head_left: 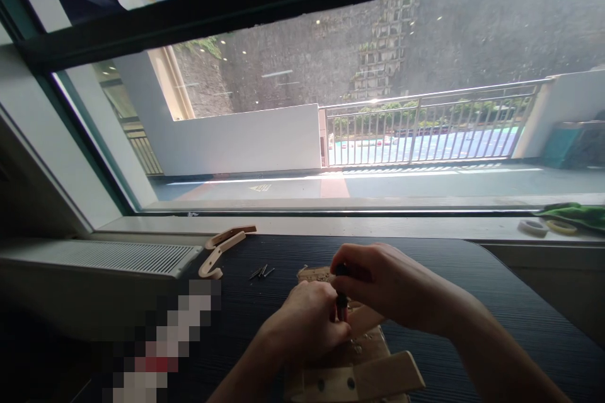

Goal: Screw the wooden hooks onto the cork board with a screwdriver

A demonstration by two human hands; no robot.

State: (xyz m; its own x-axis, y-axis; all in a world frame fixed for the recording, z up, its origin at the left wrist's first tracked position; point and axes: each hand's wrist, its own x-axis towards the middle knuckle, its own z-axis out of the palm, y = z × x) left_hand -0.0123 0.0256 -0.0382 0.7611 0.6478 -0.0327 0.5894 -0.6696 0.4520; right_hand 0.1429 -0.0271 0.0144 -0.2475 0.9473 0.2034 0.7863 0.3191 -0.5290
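Note:
My right hand [373,277] is closed around the black handle of an upright tool, probably a screwdriver [341,295]. My left hand [312,315] is closed low beside the tool, its thumb and fingers about the tool's lower end and over a pale wooden hook piece [366,320]. The tool's tip is hidden behind the left fingers. Under both hands lies a wooden board [373,343] with wood shavings on it. Nearer to me, across the board, rests another wooden hook piece [378,379] with two dark holes.
Several screws [262,272] lie on the dark table [439,264] left of the board. Beyond them are two curved wooden hooks [229,250]. A window stands behind the table; its sill [378,225] holds tape rolls [533,227] and a green cloth [574,215].

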